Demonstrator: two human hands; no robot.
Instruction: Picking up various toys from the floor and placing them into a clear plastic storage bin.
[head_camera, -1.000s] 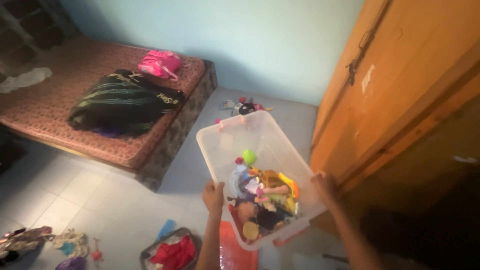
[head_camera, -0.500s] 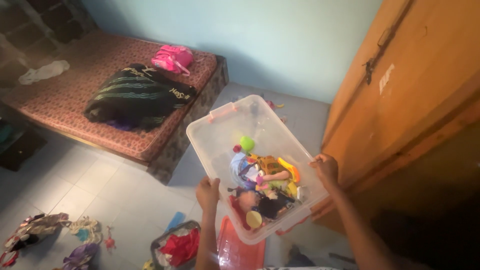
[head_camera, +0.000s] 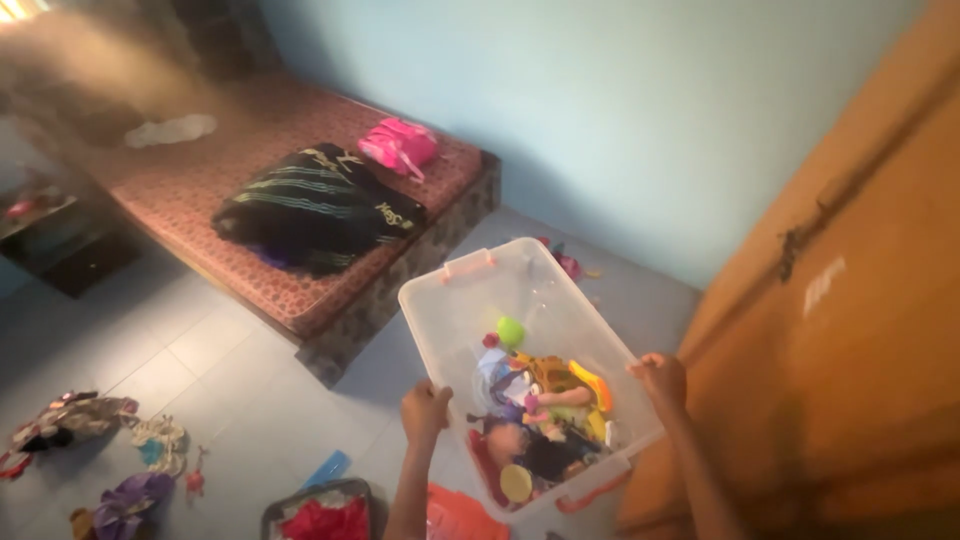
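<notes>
While the person stands on the tiled floor (head_camera: 230, 390), both hands hold a clear plastic box (head_camera: 470, 300) up in the air. The left hand (head_camera: 425, 412) is curled tight on the left edge of the box. The right hand (head_camera: 660, 380) is curled tight on the right edge. The box is tipped a little, with its far end higher. It has pink handles at both ends.

Inside the box is a heap of toys (head_camera: 540, 410). They lie at the near end, close to the hands. A small green ball (head_camera: 511, 331) sits just past the heap. A yellow toy and a doll with dark hair are in the heap too.

Behind the box is a low bed (head_camera: 330, 290) with a red cover. A dark striped blanket (head_camera: 315, 205) lies on it, and a pink bag (head_camera: 400, 146) lies near the wall. A big wooden door (head_camera: 850, 330) is on the right, close to the right hand. More toys and clothes lie on the floor at the left. A small case with something red in it (head_camera: 320, 515) sits just below the left arm.
</notes>
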